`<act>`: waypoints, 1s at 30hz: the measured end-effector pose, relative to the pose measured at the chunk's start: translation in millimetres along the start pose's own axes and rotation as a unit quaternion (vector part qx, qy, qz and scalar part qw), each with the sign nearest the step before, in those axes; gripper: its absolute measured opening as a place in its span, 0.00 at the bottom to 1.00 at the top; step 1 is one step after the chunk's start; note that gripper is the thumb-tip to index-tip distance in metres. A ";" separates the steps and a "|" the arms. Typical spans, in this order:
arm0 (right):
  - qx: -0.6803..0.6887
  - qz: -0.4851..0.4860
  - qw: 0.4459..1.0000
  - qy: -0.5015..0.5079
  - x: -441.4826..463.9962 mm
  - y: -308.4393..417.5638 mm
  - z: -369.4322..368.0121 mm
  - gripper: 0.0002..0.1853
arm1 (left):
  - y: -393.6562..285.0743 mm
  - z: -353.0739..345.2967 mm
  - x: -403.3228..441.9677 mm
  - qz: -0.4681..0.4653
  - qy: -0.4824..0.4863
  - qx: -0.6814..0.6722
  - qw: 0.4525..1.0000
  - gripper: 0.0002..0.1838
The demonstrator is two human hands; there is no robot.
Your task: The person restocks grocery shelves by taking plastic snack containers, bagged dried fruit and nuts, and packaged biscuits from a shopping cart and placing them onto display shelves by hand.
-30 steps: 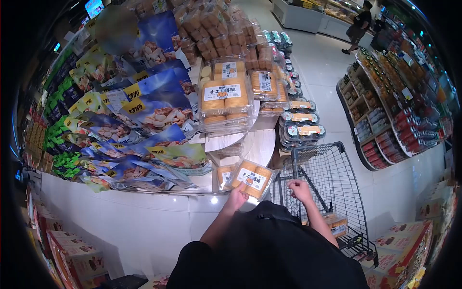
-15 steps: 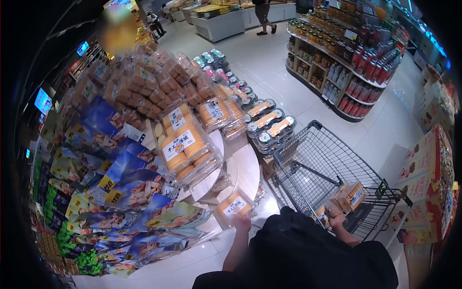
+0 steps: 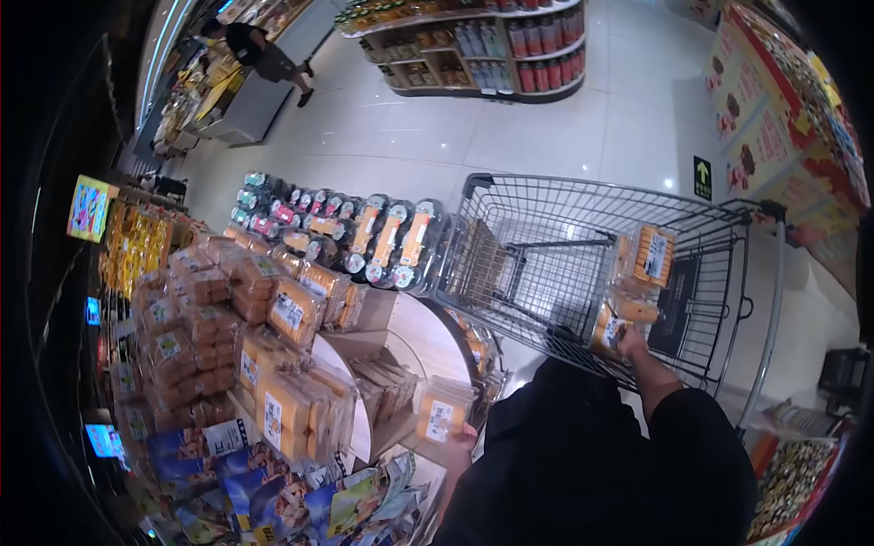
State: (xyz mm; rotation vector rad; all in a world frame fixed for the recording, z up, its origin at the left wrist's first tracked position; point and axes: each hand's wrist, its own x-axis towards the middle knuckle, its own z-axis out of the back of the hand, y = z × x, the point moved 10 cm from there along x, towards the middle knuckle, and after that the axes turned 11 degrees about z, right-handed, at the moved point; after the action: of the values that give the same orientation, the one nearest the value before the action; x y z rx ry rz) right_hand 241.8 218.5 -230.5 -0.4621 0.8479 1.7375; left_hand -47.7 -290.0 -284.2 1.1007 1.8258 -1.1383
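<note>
My left hand [image 3: 462,444] grips the edge of a clear pack of orange biscuits [image 3: 441,415] with a white label, at the near edge of the round display shelf [image 3: 405,318]. Inside the wire shopping cart [image 3: 546,246], my right hand [image 3: 630,342] has its fingers against a second biscuit pack [image 3: 610,329], its thumb side partly hidden. Another pack [image 3: 652,258] stands just beyond it in the cart. Stacked biscuit packs [image 3: 282,414] fill the display to the left of my left hand.
Round black-lidded packs [image 3: 391,241] line the display beside the cart. Blue snack bags [image 3: 264,487] lie at the lower left. A bottle shelf [image 3: 510,55] stands ahead, and a person [image 3: 259,55] walks at the upper left. Cartons [image 3: 774,118] stand at the right.
The view has swung right toward the cart. My right hand has gone from above the cart's side down to a biscuit pack inside it. My left hand keeps hold of its pack.
</note>
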 end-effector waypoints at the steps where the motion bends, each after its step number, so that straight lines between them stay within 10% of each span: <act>1: 0.072 -0.046 0.996 -0.014 -2.7 0.0 4.6 0.26 | -5.9 -26.4 -23.5 0.013 0.022 0.002 1.000 0.24; 3: 0.047 -0.031 0.997 -0.059 27.0 -20.4 -13.8 0.28 | -11.8 -58.3 -56.6 0.039 0.064 -0.006 0.997 0.25; 4: 0.037 -0.048 0.997 -0.039 27.9 -24.4 -16.8 0.27 | 8.5 -15.0 -39.4 0.215 -0.053 -0.180 0.959 0.26; 8: 0.030 -0.061 0.996 -0.064 42.9 -32.6 -15.8 0.24 | 13.5 -46.8 -93.7 0.255 -0.226 -0.196 0.919 0.24; 17: 0.107 -0.074 0.991 0.036 88.0 -33.4 -55.3 0.26 | -8.3 -64.6 -102.7 0.158 -0.247 0.246 0.924 0.23; 23: 0.552 -0.136 0.814 -0.122 77.8 -36.4 -89.9 0.26 | -10.3 -92.6 -105.3 0.100 -0.191 0.506 0.835 0.22; 25: 0.768 -0.105 0.602 -0.194 62.6 -34.2 -88.1 0.29 | -3.8 -111.5 -104.9 0.071 -0.159 0.576 0.799 0.22; 26: 0.765 -0.100 0.605 -0.195 51.7 -32.3 -73.0 0.29 | -1.3 -121.2 -110.7 0.070 -0.156 0.571 0.803 0.22; 28: 0.850 -0.186 0.433 -0.237 37.4 -38.2 -49.2 0.38 | -3.0 -132.8 -112.5 0.070 -0.201 0.523 0.825 0.20; 30: 0.833 -0.243 0.433 -0.242 40.1 -43.5 -39.1 0.34 | -5.5 -135.3 -108.1 0.039 -0.187 0.539 0.820 0.18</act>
State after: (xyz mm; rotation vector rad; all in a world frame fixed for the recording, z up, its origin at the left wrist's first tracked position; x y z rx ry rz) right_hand 265.3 222.6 -297.3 1.0405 1.3235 -0.1491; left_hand -28.1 -197.6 -139.0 1.3508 0.7204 -2.2464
